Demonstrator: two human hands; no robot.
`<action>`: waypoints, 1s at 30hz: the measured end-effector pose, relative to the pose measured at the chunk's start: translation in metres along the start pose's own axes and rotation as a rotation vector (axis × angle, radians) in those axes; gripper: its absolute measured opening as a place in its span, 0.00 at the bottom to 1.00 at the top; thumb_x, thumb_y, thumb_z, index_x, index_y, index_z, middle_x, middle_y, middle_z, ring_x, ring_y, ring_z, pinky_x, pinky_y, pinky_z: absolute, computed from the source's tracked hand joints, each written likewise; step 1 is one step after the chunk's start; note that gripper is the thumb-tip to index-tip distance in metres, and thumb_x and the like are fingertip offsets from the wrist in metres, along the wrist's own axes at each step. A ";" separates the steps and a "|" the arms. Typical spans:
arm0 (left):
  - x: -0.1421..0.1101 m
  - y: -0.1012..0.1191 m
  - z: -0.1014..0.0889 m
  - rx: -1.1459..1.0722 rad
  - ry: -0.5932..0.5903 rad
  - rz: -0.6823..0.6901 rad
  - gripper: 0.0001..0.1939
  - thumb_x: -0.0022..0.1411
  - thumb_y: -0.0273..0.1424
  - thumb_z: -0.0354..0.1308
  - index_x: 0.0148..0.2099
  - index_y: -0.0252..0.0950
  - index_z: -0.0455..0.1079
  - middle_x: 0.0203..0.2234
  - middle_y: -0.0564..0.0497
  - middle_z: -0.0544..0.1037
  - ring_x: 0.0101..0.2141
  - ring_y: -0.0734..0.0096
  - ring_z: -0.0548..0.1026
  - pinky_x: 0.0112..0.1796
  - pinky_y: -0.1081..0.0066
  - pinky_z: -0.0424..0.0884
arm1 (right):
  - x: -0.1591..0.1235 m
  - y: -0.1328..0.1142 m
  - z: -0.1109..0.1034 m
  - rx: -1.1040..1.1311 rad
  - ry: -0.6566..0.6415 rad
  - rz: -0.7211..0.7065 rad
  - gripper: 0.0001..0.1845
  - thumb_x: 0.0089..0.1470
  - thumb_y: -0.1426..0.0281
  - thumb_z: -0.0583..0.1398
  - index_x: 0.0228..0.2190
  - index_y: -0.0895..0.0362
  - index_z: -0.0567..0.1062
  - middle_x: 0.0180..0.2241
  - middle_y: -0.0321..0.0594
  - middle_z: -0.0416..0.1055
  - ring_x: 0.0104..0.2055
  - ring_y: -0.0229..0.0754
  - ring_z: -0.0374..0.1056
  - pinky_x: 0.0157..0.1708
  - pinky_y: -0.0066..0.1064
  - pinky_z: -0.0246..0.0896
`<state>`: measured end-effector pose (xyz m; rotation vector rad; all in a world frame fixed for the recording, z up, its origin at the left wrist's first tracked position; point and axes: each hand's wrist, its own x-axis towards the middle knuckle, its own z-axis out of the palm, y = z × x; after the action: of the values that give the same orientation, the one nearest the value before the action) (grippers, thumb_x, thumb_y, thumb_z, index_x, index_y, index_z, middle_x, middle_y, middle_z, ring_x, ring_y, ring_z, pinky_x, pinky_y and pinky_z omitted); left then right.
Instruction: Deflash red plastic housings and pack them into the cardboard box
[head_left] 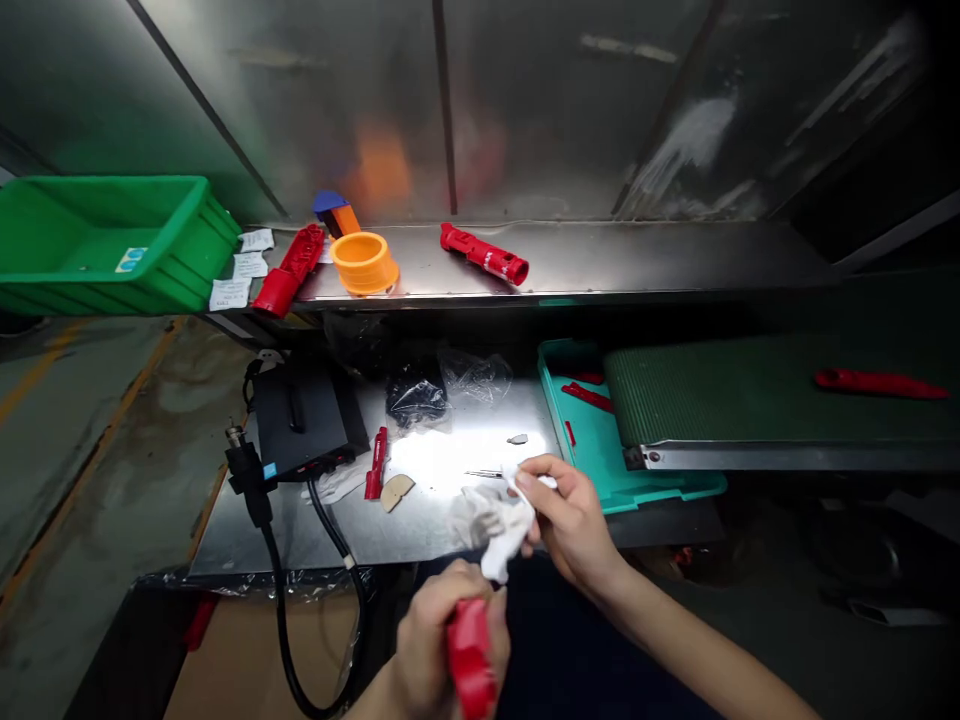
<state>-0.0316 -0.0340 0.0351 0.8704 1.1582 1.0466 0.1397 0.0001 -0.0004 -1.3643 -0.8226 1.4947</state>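
left hand [429,645]: closed, with the red part being gripped in its fist.

right hand [570,522]: partly closed, with the cloth being pinched between thumb and fingers.

red part [471,655]: glossy red plastic, being held upright at the bottom of the view, just below the cloth.

cloth [506,535]: white, soft and crumpled, being held above the bench with its lower end hanging toward the left hand.

bench [247,535]: steel, with a small red piece [376,463], a tan piece [396,492] and a thin metal tool [484,473] being carried on it near a black power box [304,420] and its cable [289,620].

tray [592,470]: teal, being partly covered by a green belt [750,395], which is carrying a long red piece [881,383].

shelf [600,258]: steel, with two red housings [484,253], an orange ring [364,262] and paper slips [247,265] being carried on it beside a green crate [112,245].

hidden: the red part is being cut off by the lower edge and wrapped by fingers; the bench's middle is being washed out by glare, so the thin metal tool's kind cannot be told.
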 end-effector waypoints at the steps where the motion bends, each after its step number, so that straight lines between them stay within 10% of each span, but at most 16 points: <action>1: 0.003 0.004 -0.005 0.034 0.075 0.076 0.14 0.55 0.30 0.72 0.41 0.43 0.72 0.22 0.54 0.75 0.23 0.65 0.74 0.32 0.64 0.74 | 0.015 0.020 -0.001 -0.067 0.022 -0.001 0.22 0.62 0.49 0.60 0.40 0.55 0.67 0.15 0.25 0.65 0.14 0.37 0.65 0.17 0.27 0.65; 9: 0.061 0.002 -0.080 -0.179 0.195 -0.324 0.30 0.55 0.37 0.72 0.57 0.41 0.65 0.36 0.52 0.75 0.29 0.65 0.78 0.29 0.65 0.80 | 0.080 0.143 -0.002 -0.704 -0.119 0.021 0.12 0.65 0.62 0.65 0.43 0.58 0.78 0.47 0.43 0.77 0.46 0.45 0.75 0.48 0.43 0.74; 20: 0.066 -0.016 -0.142 -0.393 0.217 -0.479 0.35 0.57 0.35 0.72 0.62 0.39 0.62 0.31 0.54 0.76 0.27 0.70 0.74 0.23 0.73 0.72 | 0.162 0.144 -0.055 -1.397 0.184 0.093 0.18 0.66 0.64 0.64 0.54 0.56 0.74 0.59 0.47 0.69 0.58 0.53 0.69 0.57 0.53 0.68; 24: 0.064 -0.021 -0.160 -0.430 0.269 -0.452 0.27 0.58 0.34 0.71 0.57 0.38 0.66 0.30 0.54 0.76 0.27 0.73 0.73 0.26 0.73 0.72 | 0.157 0.150 -0.025 -1.484 0.130 0.055 0.21 0.66 0.64 0.64 0.57 0.56 0.71 0.62 0.48 0.66 0.61 0.56 0.66 0.59 0.57 0.65; 30: 0.062 -0.021 -0.177 -0.506 0.345 -0.427 0.25 0.57 0.33 0.71 0.55 0.38 0.68 0.30 0.54 0.76 0.26 0.73 0.73 0.27 0.73 0.71 | 0.170 0.180 0.075 -1.409 -0.207 -0.036 0.15 0.67 0.64 0.63 0.51 0.57 0.75 0.53 0.45 0.74 0.51 0.48 0.74 0.51 0.47 0.73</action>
<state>-0.1966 0.0219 -0.0383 0.0368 1.2142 1.0816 0.0382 0.1028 -0.2156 -2.0971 -2.2399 0.9254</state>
